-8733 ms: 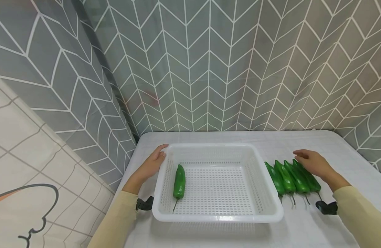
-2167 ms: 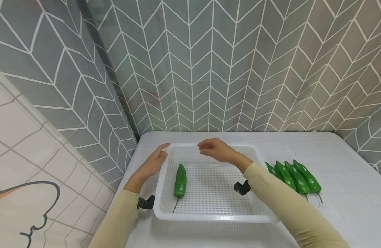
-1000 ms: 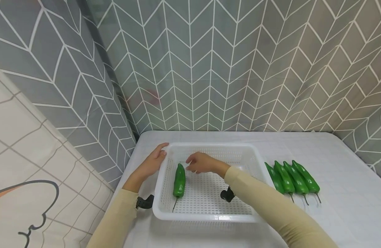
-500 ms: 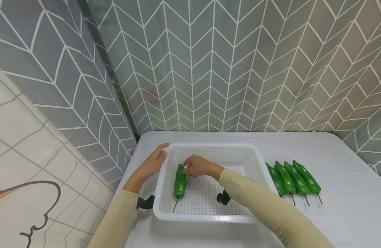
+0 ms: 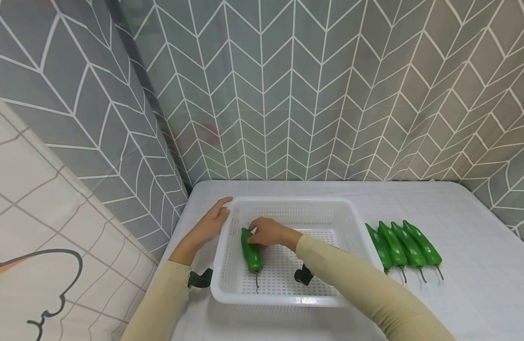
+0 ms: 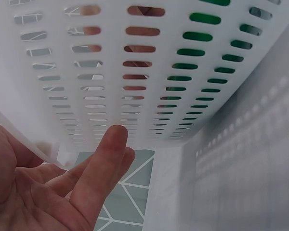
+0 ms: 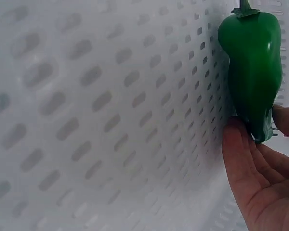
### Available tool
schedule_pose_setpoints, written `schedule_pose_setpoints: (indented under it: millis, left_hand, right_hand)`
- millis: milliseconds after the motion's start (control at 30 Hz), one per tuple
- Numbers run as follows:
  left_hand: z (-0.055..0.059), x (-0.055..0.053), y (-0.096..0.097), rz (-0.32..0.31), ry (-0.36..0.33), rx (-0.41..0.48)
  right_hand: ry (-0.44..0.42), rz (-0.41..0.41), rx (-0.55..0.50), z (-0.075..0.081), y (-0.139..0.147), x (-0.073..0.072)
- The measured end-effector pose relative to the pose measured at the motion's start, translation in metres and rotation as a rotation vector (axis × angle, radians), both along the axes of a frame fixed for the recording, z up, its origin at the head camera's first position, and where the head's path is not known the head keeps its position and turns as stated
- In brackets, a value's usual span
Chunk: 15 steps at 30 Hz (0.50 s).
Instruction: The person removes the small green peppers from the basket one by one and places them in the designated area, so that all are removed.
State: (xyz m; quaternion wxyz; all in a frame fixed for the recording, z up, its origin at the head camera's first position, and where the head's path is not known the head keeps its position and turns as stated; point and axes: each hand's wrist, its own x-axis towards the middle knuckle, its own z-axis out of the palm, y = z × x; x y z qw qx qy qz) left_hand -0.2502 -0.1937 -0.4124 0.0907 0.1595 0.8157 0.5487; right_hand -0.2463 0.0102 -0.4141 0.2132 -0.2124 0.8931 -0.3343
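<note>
Inside the white plastic basket (image 5: 313,299), near its left side, my right hand (image 5: 268,233) pinches a green chili pepper (image 5: 252,255) by its narrow tip. In the right wrist view the thumb and fingers close around the tip of that pepper (image 7: 254,62), its stem pointing away from the hand. My left hand (image 5: 207,227) holds the basket's rim at the back left corner. From the left wrist, the hand (image 6: 62,192) shows its fingers outside under the rim, beside the slotted wall (image 6: 115,62), and the thumb partly behind the rim.
Several green chili peppers (image 5: 408,246) lie side by side on the white-covered table (image 5: 479,265), just right of the basket, stems toward me. A grey curtain (image 5: 304,94) with white lines hangs behind the table's far edge. Another wall of cloth stands at left.
My right hand has come from the row of peppers over into the basket and taken hold of the pepper there. That pepper's stem end has shifted right. My left hand stays put.
</note>
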Motion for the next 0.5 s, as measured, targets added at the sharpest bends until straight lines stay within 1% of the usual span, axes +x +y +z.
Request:
schedule_pose_setpoints:
  millis: [100,233,333,400,500]
  left_hand:
    - [0.004,0.002,0.000,-0.009,-0.016,0.006]
    - [0.017,0.009,0.003,-0.023,-0.030,0.015]
    - [0.025,0.014,0.007,-0.031,-0.026,0.016]
    - [0.028,0.016,0.008,-0.028,-0.029,0.012]
    - [0.029,0.017,0.008,-0.025,-0.034,0.004]
  right_hand:
    - [0.003,-0.001,0.010,-0.001,-0.001,0.000]
    - [-0.004,-0.013,0.010,-0.001,-0.002,0.000]
    - [-0.013,-0.025,-0.011,-0.002,-0.001,0.000]
    - [-0.019,-0.028,-0.024,-0.002,-0.001,0.001]
    - [-0.022,-0.026,-0.032,-0.001,0.000,0.001]
